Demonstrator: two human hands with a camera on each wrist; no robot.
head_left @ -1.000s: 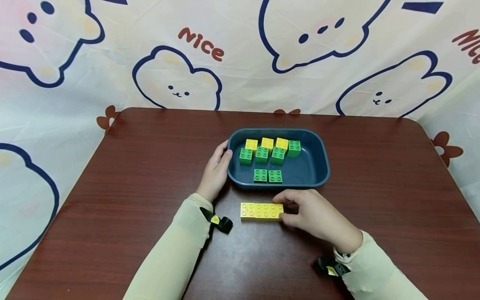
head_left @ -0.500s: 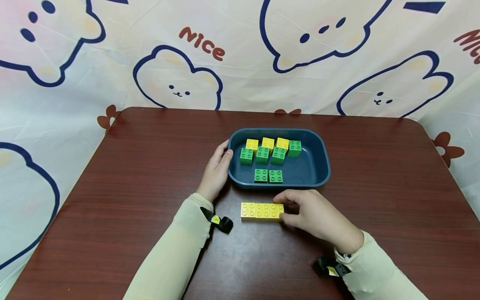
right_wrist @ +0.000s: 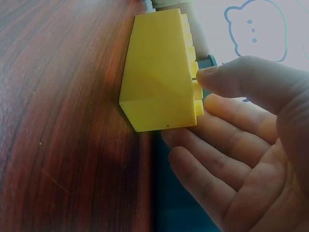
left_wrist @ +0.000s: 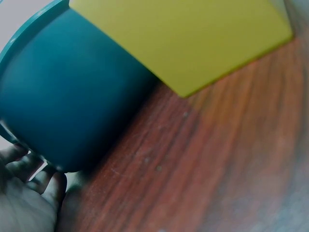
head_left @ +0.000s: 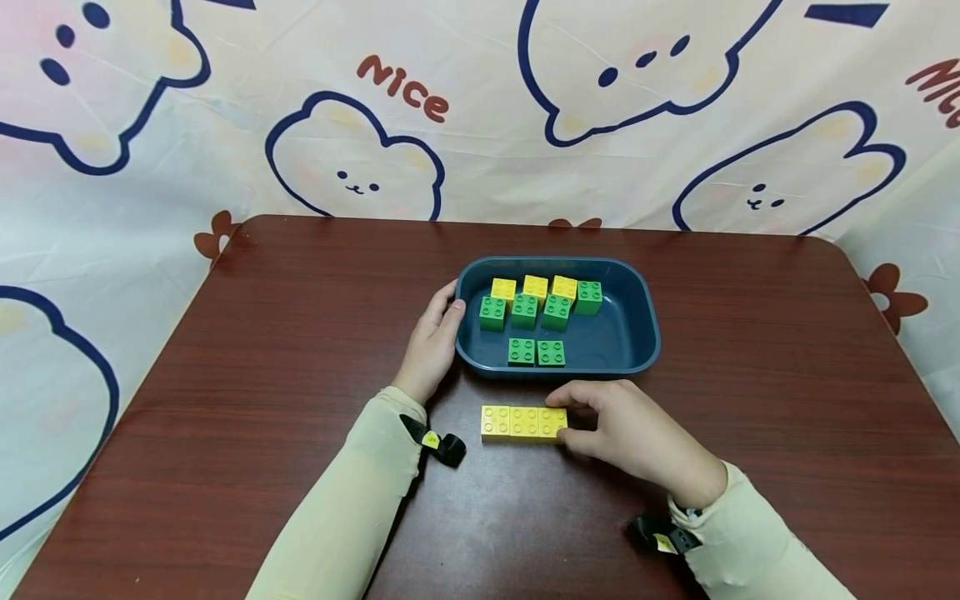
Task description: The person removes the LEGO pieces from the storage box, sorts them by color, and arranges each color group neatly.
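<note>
On the table, a row of three yellow toy bricks [head_left: 524, 423] lies in front of the tray, studs up and pressed side by side. My right hand [head_left: 630, 433] holds the right end of this row, with thumb at the near side and index finger at the far side. In the right wrist view the thumb [right_wrist: 217, 79] reaches the studs, and the other fingers stretch out beside the brick. My left hand [head_left: 431, 346] grips the left end of the blue tray [head_left: 630, 333], thumb at the rim; its fingers [left_wrist: 41, 179] lie along the outer wall.
Inside the tray stand three yellow bricks [head_left: 536, 287] at the back, with several green bricks [head_left: 524, 311] before them. Two more green bricks [head_left: 536, 352] sit near its front wall. The brown table [head_left: 300, 333] ends at a printed curtain [head_left: 480, 167] behind.
</note>
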